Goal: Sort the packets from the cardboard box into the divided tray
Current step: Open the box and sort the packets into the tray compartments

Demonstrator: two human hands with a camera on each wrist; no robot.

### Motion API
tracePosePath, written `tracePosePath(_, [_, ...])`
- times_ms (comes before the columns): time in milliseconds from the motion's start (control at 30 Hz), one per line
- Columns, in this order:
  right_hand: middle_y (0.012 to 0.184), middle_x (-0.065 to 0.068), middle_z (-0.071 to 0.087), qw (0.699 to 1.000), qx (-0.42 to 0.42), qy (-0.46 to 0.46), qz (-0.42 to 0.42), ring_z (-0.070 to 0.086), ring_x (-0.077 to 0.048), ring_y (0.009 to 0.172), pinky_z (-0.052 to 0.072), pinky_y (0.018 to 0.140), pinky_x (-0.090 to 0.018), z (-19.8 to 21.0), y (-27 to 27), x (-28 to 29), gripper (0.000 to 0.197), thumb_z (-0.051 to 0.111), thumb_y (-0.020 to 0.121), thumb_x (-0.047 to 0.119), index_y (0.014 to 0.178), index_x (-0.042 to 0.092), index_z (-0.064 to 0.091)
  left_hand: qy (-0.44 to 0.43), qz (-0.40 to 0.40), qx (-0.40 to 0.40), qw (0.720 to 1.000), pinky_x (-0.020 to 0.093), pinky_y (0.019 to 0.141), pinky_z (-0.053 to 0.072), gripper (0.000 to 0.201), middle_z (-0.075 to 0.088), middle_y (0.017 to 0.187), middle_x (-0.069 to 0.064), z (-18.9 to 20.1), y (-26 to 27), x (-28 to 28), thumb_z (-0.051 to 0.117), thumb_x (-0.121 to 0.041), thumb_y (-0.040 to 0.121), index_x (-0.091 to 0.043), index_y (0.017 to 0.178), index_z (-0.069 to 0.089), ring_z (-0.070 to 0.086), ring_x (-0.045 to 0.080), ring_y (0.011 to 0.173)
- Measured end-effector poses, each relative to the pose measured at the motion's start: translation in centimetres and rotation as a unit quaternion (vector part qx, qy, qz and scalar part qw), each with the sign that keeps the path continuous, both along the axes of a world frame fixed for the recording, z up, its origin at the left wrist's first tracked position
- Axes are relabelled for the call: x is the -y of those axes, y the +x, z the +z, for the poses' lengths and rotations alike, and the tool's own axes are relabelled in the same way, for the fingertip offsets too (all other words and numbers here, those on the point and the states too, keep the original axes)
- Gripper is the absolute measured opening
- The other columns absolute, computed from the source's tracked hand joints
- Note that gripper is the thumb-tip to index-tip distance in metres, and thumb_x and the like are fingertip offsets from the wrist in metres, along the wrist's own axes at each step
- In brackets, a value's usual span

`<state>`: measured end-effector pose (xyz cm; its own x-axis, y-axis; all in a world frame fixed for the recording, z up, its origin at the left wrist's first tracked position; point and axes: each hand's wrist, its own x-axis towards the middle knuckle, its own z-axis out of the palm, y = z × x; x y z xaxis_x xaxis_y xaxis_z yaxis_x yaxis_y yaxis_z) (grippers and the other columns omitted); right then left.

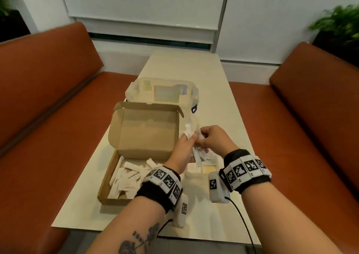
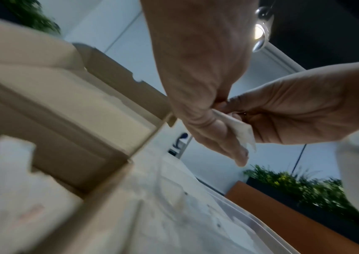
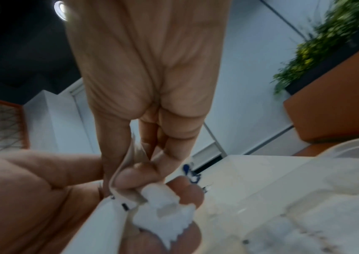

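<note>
On the cream tabletop (image 1: 223,106), the open brown cardboard box (image 1: 143,135) holds loose packets at near left. Just right, above the clear divided tray (image 1: 202,169), left hand (image 1: 181,152) and right hand (image 1: 213,139) both pinch a bunch of white paper packets (image 1: 196,151). Farther off sits a clear lidded plastic container (image 1: 162,90).

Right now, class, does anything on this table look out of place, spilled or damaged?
Nothing stands out. The cardboard box sits open with loose packets heaped inside. Both hands, left and right, hold a bunch of white packets above the clear divided tray. The lidded plastic container behind looks intact.
</note>
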<state>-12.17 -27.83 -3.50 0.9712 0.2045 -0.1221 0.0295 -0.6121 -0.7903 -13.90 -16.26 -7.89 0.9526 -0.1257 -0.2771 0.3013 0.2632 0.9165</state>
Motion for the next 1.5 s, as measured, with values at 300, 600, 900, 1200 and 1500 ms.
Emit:
tracePosePath(300, [0.078, -0.001, 0.066, 0.998, -0.033, -0.017, -0.041, 0.057, -0.004, 0.063, 0.040, 0.056, -0.013, -2.2, 0.1, 5.9, 0.021, 0.066, 0.079, 0.003, 0.098, 0.008, 0.069, 0.044, -0.035, -0.021, 0.998, 0.038, 0.065, 0.057, 0.031, 0.064, 0.102, 0.012, -1.1, 1.4, 6.2, 0.038, -0.025, 0.102, -0.011, 0.128, 0.046, 0.066, 0.022, 0.075])
tracePosePath(600, [0.100, -0.002, 0.061, 0.997, -0.014, 0.012, -0.075, 0.056, -0.013, 0.084, 0.044, 0.073, -0.020, -3.5, 0.7, 6.8, 0.052, 0.075, 0.072, 0.006, 0.120, 0.019, 0.059, 0.056, -0.007, -0.042, 0.998, 0.034, 0.059, 0.054, 0.029, 0.062, 0.094, 0.016, -2.4, 2.4, 7.2, 0.047, -0.026, 0.098, -0.009, 0.122, 0.048, 0.064, 0.027, 0.067])
tracePosePath(900, [0.069, -0.006, 0.063, 0.962, -0.023, 0.196, -0.187, 0.064, -0.022, 0.070, 0.057, 0.074, -0.032, -4.9, 0.9, 7.6, 0.020, 0.070, 0.075, -0.006, 0.082, 0.010, 0.062, 0.064, 0.045, -0.067, 0.995, 0.048, 0.080, 0.053, 0.029, 0.063, 0.108, 0.022, -3.0, 3.4, 6.5, 0.040, -0.019, 0.100, -0.005, 0.125, 0.048, 0.064, 0.039, 0.094])
tracePosePath(1200, [0.082, -0.004, 0.071, 0.980, 0.003, 0.122, -0.157, 0.064, -0.013, 0.074, 0.051, 0.070, -0.022, -5.1, 1.6, 7.7, 0.010, 0.068, 0.082, 0.006, 0.089, 0.011, 0.073, 0.086, -0.017, 0.006, 0.996, 0.050, 0.083, 0.054, 0.024, 0.067, 0.106, 0.019, -3.0, 2.7, 5.4, 0.057, -0.018, 0.094, -0.004, 0.114, 0.058, 0.065, 0.035, 0.095])
tracePosePath(1500, [0.072, -0.002, 0.065, 0.986, -0.010, 0.056, -0.155, 0.056, -0.008, 0.060, 0.042, 0.053, -0.010, -6.0, 2.0, 6.4, 0.007, 0.073, 0.079, 0.010, 0.085, 0.008, 0.068, 0.079, 0.086, 0.029, 0.993, 0.028, 0.057, 0.050, 0.005, 0.062, 0.087, 0.007, -4.3, 3.3, 3.7, 0.058, -0.012, 0.092, -0.014, 0.096, 0.056, 0.061, 0.022, 0.076])
